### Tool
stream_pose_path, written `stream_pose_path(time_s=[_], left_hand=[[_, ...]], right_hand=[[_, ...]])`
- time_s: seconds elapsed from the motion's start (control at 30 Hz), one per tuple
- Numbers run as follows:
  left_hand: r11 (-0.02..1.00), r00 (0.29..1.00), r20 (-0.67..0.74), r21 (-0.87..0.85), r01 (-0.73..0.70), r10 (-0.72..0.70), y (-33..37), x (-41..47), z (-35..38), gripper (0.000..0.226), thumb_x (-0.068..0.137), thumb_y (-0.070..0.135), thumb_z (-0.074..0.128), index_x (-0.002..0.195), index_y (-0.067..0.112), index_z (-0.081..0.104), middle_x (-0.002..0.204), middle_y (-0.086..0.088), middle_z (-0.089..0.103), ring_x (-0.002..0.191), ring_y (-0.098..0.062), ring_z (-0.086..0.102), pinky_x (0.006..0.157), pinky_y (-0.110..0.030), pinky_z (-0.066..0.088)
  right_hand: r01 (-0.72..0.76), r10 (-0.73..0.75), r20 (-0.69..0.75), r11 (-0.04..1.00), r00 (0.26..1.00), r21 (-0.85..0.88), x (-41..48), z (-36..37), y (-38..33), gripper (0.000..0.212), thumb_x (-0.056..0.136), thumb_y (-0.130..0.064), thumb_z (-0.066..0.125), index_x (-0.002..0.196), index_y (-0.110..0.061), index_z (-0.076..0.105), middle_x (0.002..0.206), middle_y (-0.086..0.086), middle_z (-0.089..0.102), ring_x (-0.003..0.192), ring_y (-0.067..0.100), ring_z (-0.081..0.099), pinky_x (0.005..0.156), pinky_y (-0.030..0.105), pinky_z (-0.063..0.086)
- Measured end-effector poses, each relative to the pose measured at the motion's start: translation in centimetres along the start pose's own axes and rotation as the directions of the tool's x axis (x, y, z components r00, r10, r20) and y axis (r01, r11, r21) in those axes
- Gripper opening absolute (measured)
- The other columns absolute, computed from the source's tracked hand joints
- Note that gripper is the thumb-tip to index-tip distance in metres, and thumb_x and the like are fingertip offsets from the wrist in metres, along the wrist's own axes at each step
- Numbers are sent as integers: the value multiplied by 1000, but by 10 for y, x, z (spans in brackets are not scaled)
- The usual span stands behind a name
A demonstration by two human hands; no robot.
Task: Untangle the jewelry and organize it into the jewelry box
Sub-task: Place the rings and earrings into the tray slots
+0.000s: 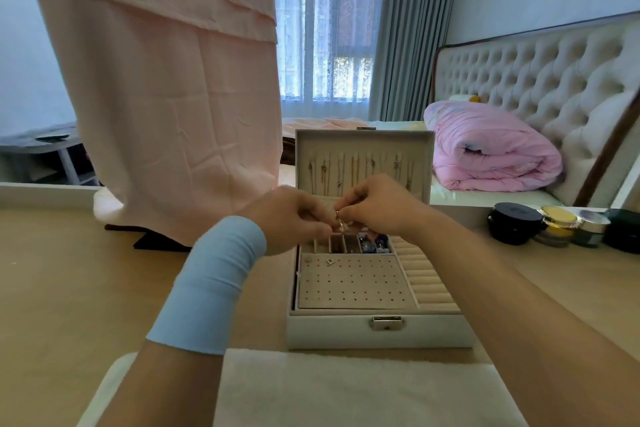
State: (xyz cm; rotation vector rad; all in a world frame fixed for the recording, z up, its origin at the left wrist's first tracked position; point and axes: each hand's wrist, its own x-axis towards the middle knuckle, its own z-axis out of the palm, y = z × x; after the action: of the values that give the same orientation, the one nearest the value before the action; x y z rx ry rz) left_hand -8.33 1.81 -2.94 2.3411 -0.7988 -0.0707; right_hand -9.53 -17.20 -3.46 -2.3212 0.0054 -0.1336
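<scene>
obs. from beside the table: open jewelry box [381, 333] sits on the wooden table [69, 288], lid [363, 139] upright. both hands are raised over its back row.

fingers: left hand [294, 218] and right hand [377, 208] meet tip to tip. both pinch narrow on one small gold piece [338, 218] held between them. piece too small to id; earring or clasp, can't tell. its long axis runs approx. vertical, top end at the right hand's tips, lower end toward the left thumb. hands equally near, neither free.

position: piece hangs directly above the small compartments [346, 243], just fwd of the necklaces [341, 170] hung in the lid. two slots to the right hold blue beads [374, 243]; contents of the slots under the piece unclear. earring pad [349, 284] lies nearer the person, w/ two studs [329, 262] seated at its far-left corner. ring rolls [429, 284] run down the right side.

assessment: working/separating step in hand; placing not yet done. next move prob. a short drop straight down, or a pull back toward the pad, depending on item type. risk: piece slips into the wrong slot.

other: white cloth [346, 388] at near edge, pink fabric [173, 97] draped at left, jars [516, 224] far right, blue band [214, 284] on left wrist.
</scene>
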Motion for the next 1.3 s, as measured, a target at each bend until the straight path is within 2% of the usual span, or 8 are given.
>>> stream_pose_path(time_s=[0.1, 0.23, 0.6, 0.7, 0.8, 0.93, 1.07, 1.3], left_hand=[[987, 990, -143, -159, -18, -4, -18, -2, -9, 10, 87, 23, 71, 94, 29, 74, 76, 8, 70, 69, -4, 64, 71, -16, 47], [978, 979, -196, -207, 5, -46, -35, 1, -5, 10, 88, 22, 70, 89, 32, 71, 80, 2, 72, 73, -12, 67, 70, -20, 47], [982, 969, -243, -189, -2, -45, -44, 6, 3, 9, 91, 26, 66, 93, 34, 70, 84, 3, 71, 79, -18, 67, 70, -18, 49], [984, 968, -248, -178, -20, -25, -41, 8, 7, 10, 91, 27, 65, 95, 34, 70, 80, 6, 68, 74, -13, 63, 69, -18, 46], [986, 965, -261, -168, -24, -21, -42, 10, 10, 11, 91, 27, 66, 96, 35, 71, 75, 13, 64, 73, -8, 60, 70, -19, 44], [991, 954, -301, -123, -45, 6, -38, 14, 17, 12, 88, 31, 68, 99, 36, 72, 82, 16, 66, 77, -6, 59, 79, -28, 50], [999, 934, -356, 5, -38, 38, -28, 18, 25, 19, 87, 38, 70, 105, 33, 71, 91, 16, 68, 74, 0, 55, 80, -29, 52], [945, 941, -323, 328, 12, 100, -21, 22, 43, 13, 91, 38, 61, 103, 38, 63, 100, 14, 65, 90, -10, 58, 76, -25, 46]], right_hand=[[-16, 17, 26, 999, 1000, -36, 9, 10, -2, 7, 93, -16, 70, 96, -20, 75, 83, 5, 75, 63, 8, 65, 62, 28, 60], [-23, 25, 18, 995, 1000, -99, 12, 22, -3, 6, 94, -17, 70, 94, -18, 75, 62, -2, 68, 41, -3, 54, 44, 15, 44], [-19, 21, 25, 997, 999, -81, 17, 30, -5, 13, 97, -27, 65, 95, -17, 75, 69, -1, 70, 43, 1, 54, 49, 18, 46], [-35, 35, -1, 999, 999, -7, 16, 21, -5, 13, 99, -27, 63, 99, -19, 73, 89, 3, 75, 52, 5, 60, 53, 21, 50], [17, -14, 20, 991, 1000, -130, 13, 19, -4, 11, 97, -24, 64, 98, -23, 75, 95, -5, 71, 82, 4, 62, 75, 26, 53], [38, -49, 97, 994, 994, 105, 5, 20, -4, 21, 99, -15, 57, 111, -23, 71, 89, 0, 71, 66, 7, 64, 58, 22, 52], [19, -63, 113, 935, 992, 354, 3, 15, 1, 21, 95, -9, 66, 115, -13, 72, 98, 8, 77, 85, 18, 76, 62, 26, 59], [-20, 26, -15, 946, 1000, 322, 4, 3, 18, 17, 90, -5, 71, 107, -9, 73, 91, 12, 76, 76, 18, 75, 62, 27, 62]])
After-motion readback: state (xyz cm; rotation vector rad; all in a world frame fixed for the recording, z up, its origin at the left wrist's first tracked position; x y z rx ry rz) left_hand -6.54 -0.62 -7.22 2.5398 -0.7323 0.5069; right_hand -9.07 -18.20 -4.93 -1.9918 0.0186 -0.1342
